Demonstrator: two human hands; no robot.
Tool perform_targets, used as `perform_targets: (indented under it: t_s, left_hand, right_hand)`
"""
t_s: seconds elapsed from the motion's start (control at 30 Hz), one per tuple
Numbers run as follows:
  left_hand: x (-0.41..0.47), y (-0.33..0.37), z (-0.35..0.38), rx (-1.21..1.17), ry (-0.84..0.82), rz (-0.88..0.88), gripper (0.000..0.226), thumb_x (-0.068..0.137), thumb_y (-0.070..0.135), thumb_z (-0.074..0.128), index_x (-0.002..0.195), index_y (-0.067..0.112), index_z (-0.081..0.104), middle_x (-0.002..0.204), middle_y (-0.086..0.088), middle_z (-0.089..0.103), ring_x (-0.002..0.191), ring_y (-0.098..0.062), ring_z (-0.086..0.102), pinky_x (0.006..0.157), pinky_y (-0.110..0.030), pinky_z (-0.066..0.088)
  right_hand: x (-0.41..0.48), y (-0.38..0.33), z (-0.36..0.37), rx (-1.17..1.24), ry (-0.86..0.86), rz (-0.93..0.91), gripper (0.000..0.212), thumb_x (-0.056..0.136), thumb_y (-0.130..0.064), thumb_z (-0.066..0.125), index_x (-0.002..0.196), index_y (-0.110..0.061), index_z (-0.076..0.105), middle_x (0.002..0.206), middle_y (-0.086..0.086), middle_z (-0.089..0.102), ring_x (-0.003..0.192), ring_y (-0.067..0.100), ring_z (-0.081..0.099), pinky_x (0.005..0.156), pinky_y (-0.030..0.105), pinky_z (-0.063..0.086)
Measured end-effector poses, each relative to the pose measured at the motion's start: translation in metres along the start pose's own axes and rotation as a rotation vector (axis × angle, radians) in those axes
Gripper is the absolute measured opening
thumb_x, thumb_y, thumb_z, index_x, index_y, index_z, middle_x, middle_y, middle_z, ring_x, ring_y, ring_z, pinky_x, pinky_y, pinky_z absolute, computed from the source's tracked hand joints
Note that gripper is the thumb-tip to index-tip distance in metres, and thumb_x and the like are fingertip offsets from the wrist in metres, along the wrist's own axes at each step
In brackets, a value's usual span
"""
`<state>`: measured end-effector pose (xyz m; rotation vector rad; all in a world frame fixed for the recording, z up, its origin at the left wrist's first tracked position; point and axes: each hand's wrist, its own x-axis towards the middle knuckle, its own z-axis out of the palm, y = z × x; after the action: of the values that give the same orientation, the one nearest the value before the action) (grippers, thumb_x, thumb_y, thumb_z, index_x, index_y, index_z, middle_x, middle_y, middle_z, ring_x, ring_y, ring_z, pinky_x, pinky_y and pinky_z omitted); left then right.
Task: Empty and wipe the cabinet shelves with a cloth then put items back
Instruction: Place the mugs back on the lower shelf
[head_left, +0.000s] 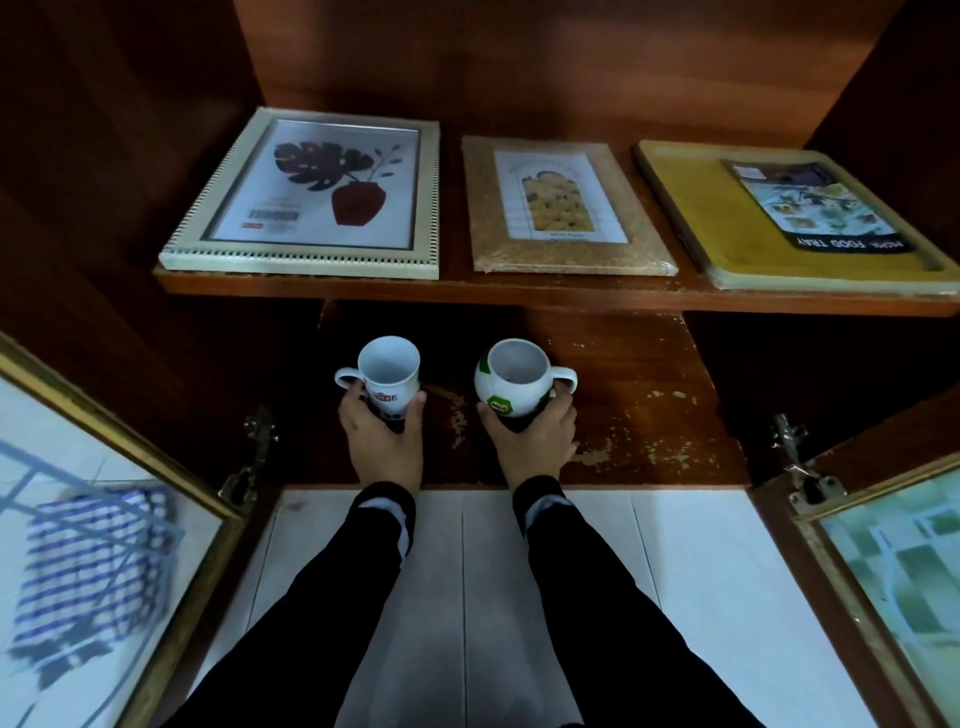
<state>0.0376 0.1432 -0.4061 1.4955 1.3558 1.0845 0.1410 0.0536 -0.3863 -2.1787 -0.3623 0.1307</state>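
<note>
My left hand (382, 441) grips a tall white mug (388, 374) with a red label, its handle pointing left. My right hand (535, 439) grips a round white-and-green ball-shaped mug (511, 382), handle pointing right. Both mugs stand upright over the worn lower cabinet shelf (649, 395); whether they touch it I cannot tell. On the upper shelf (467, 291) lie a white picture frame (311, 192) with a leaf print, a gold frame (563, 205) and a yellow food tray (789, 213). A blue-and-white checked cloth (93, 566) shows through the left door's glass.
Both cabinet doors stand open, the left door (171, 519) and the right door (883, 545), each with metal hinges. White floor tiles (701, 561) lie in front of the cabinet. The lower shelf's varnish is chipped to the right of the mugs.
</note>
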Motion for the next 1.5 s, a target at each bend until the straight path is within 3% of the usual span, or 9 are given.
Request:
perform_targets:
  t_s: [0.47, 1.23, 1.5]
  left_hand:
    - [-0.0005, 0.0037, -0.0009, 0.010, 0.013, 0.009, 0.074, 0.081, 0.032, 0.080, 0.140, 0.008, 0.041, 0.140, -0.013, 0.041, 0.121, -0.025, 0.052, 0.089, -0.025, 0.039]
    - [0.0012, 0.0026, -0.0008, 0.048, 0.016, 0.022, 0.073, 0.083, 0.027, 0.078, 0.143, 0.009, 0.040, 0.142, -0.013, 0.040, 0.123, -0.026, 0.050, 0.092, -0.025, 0.038]
    - [-0.0001, 0.0028, -0.0069, 0.004, -0.067, 0.026, 0.082, 0.081, 0.020, 0.079, 0.148, 0.008, 0.033, 0.149, -0.016, 0.032, 0.134, -0.025, 0.040, 0.104, -0.024, 0.031]
  right_hand:
    - [0.0001, 0.0017, -0.0037, 0.075, -0.064, -0.005, 0.095, 0.072, -0.035, 0.081, 0.147, -0.012, 0.028, 0.138, 0.007, 0.049, 0.125, 0.033, 0.041, 0.105, 0.046, 0.023]
    - [0.0014, 0.0010, -0.0031, 0.093, -0.064, 0.013, 0.096, 0.072, -0.043, 0.082, 0.148, -0.016, 0.028, 0.140, 0.007, 0.049, 0.129, 0.032, 0.039, 0.107, 0.046, 0.021]
    - [-0.0008, 0.0048, -0.0057, 0.115, -0.087, -0.005, 0.100, 0.072, -0.040, 0.083, 0.149, -0.015, 0.024, 0.141, 0.010, 0.047, 0.131, 0.032, 0.039, 0.108, 0.045, 0.023]
